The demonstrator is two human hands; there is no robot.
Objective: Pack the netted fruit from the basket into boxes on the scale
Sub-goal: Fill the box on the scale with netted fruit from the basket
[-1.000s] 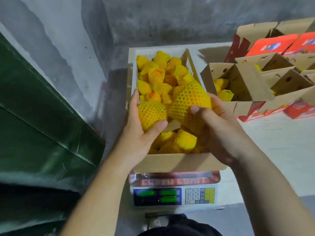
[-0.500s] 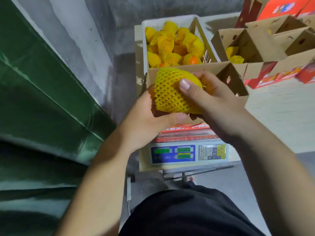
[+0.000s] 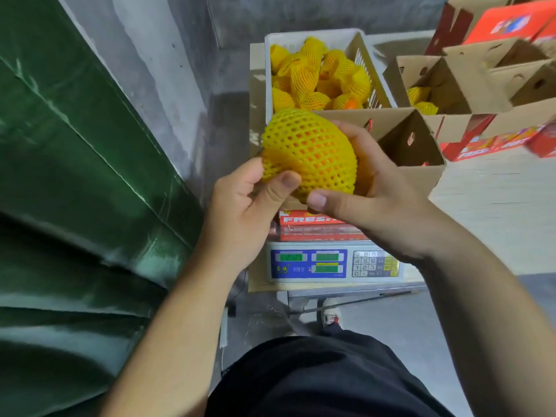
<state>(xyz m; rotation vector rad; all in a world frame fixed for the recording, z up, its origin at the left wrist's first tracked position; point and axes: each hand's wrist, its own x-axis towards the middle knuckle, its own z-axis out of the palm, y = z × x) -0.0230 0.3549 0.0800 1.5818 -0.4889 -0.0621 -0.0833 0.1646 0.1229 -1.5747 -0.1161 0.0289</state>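
light: dim, even | blur: boxes [image 3: 496, 85] at right edge smeared | edges: perhaps slightly bowed

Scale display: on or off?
On. The scale shows lit green readout windows below the box; digits too blurred to read.

Yellow-netted fruit [image 3: 310, 152] held above open box [image 3: 415, 145] on scale [image 3: 334, 263]; basket [image 3: 301, 40] behind

A single head-worn wide-angle view looks forward and steeply down, close above both hands, with the scale [image 3: 334, 263] below them and the basket [image 3: 319, 40] farther ahead
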